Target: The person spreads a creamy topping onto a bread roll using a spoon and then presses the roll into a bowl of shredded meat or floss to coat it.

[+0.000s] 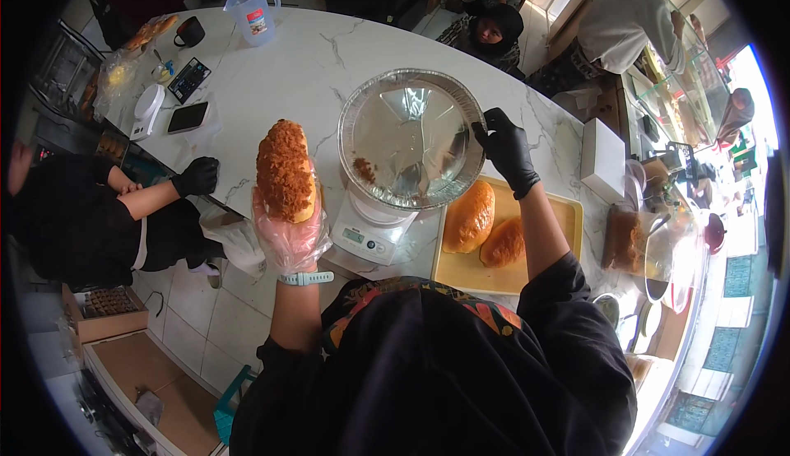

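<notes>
On my left hand [295, 235], in a clear plastic glove, rests a long bread roll [285, 172] thickly coated with brown shredded floss. My right hand [508, 153], in a black glove, pinches the right rim of a round foil pan [387, 188]. A small clump of brown floss [364, 169] lies on the pan's shiny bottom. Below and partly hidden by the pan is a white digital kitchen scale [366, 238]; whether the pan touches it I cannot tell. Two glossy golden rolls [469, 219] sit on a tan tray [568, 238] under my right forearm.
A clear measuring jug [253, 18], a dark mug [189, 33], a phone [188, 118], a calculator [189, 79] and another white scale [148, 112] stand on the marble table [317, 53]. A black-gloved co-worker [82, 209] is at left. A white box [603, 162] stands right.
</notes>
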The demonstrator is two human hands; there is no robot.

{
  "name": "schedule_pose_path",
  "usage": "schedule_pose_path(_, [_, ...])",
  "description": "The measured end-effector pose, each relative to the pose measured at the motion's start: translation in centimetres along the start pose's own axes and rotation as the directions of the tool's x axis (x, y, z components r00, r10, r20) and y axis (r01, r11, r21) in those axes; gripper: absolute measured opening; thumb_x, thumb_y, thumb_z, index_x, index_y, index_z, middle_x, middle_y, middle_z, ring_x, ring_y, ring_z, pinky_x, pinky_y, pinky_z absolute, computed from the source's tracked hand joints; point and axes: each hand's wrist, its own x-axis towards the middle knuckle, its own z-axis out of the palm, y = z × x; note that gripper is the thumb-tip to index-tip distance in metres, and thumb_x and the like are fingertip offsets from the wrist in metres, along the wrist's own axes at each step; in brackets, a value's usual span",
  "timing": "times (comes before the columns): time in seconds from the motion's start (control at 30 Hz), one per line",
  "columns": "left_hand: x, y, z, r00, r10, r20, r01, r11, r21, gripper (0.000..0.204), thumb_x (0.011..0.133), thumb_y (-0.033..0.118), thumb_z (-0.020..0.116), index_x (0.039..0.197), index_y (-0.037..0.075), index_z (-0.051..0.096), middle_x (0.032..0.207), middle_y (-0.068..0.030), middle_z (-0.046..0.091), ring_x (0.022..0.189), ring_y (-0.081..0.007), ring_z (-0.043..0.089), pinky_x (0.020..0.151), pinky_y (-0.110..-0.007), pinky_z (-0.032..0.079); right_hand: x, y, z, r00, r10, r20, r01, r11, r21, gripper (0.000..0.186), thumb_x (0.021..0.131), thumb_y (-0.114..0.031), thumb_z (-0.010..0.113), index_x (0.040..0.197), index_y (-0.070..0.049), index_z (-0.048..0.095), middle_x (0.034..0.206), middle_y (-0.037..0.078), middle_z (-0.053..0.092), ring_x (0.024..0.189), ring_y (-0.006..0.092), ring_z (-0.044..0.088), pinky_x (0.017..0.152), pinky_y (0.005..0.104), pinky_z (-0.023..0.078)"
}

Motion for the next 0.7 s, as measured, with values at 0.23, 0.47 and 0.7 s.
schedule_pose_path(0.23, [0.0, 0.3, -0.3, 1.000, -0.001, 0.009, 0.001, 1.000, 0.028, 0.051, 0.093, 0.038, 0.037, 0.131, 0.004, 0.042, 0.131, -0.0171, 0.047, 0.120, -0.0346, 0.046, 0.100, -0.045, 0.039, -1.0, -0.6, 0.7, 0.977, 0.146, 0.158, -0.173, 0.970, 0.173, 0.018, 0.083, -0.015, 0.064, 0.091, -0.001, 0.056, 0.066, 0.007, 0.061, 0.049, 0.0107, 0.056, 0.046, 0.0258, 0.045])
schedule_pose_path(0.47, [0.0, 0.6, -0.6, 0.999, -0.022, 0.049, 0.022, 1.000, 0.005, 0.051, 0.093, 0.038, 0.036, 0.131, 0.005, 0.043, 0.131, -0.0172, 0.047, 0.119, -0.0347, 0.046, 0.099, -0.045, 0.039, -0.3, -2.9, -2.2, 0.974, 0.180, 0.140, -0.192, 0.978, 0.078, 0.019, 0.081, -0.014, 0.066, 0.092, -0.001, 0.057, 0.064, 0.007, 0.062, 0.048, 0.0112, 0.056, 0.044, 0.0253, 0.045])
schedule_pose_path(0.7, [0.0, 0.4, -0.7, 0.998, -0.022, 0.059, 0.023, 1.000, -0.005, 0.051, 0.094, 0.038, 0.035, 0.131, 0.004, 0.042, 0.131, -0.0166, 0.047, 0.120, -0.0339, 0.046, 0.100, -0.045, 0.038, -0.4, -2.6, -2.5, 0.968, 0.192, 0.162, -0.215, 0.967, 0.139, 0.017, 0.082, -0.012, 0.065, 0.092, -0.001, 0.057, 0.067, 0.007, 0.062, 0.049, 0.0100, 0.055, 0.045, 0.0248, 0.044])
